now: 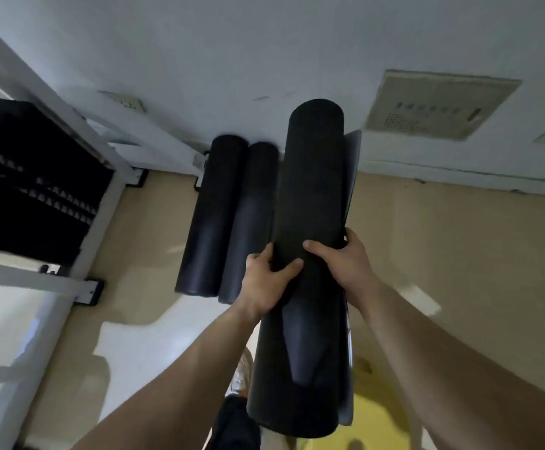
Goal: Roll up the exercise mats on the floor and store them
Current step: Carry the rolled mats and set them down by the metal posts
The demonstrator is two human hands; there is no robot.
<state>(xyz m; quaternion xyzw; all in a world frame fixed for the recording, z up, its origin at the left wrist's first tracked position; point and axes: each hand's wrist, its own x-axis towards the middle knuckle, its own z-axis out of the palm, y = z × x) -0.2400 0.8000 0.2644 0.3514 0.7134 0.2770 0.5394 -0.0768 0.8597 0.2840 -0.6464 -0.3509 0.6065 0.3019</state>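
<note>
I hold a rolled black exercise mat [310,190] upright in front of me, its loose outer edge flapping out on the right side. My left hand [266,280] grips the roll from the left at mid-height. From the right, my right hand [342,264] wraps around it with the thumb across the front. Two more rolled black mats [212,216] [251,219] stand side by side against the white wall, just left of the one I hold.
A white metal rack [109,147] holding black weights fills the left side, with black feet on the floor. The beige floor [459,271] has pale patches. My shoe [240,375] shows below the mat. A wall panel [440,108] sits upper right.
</note>
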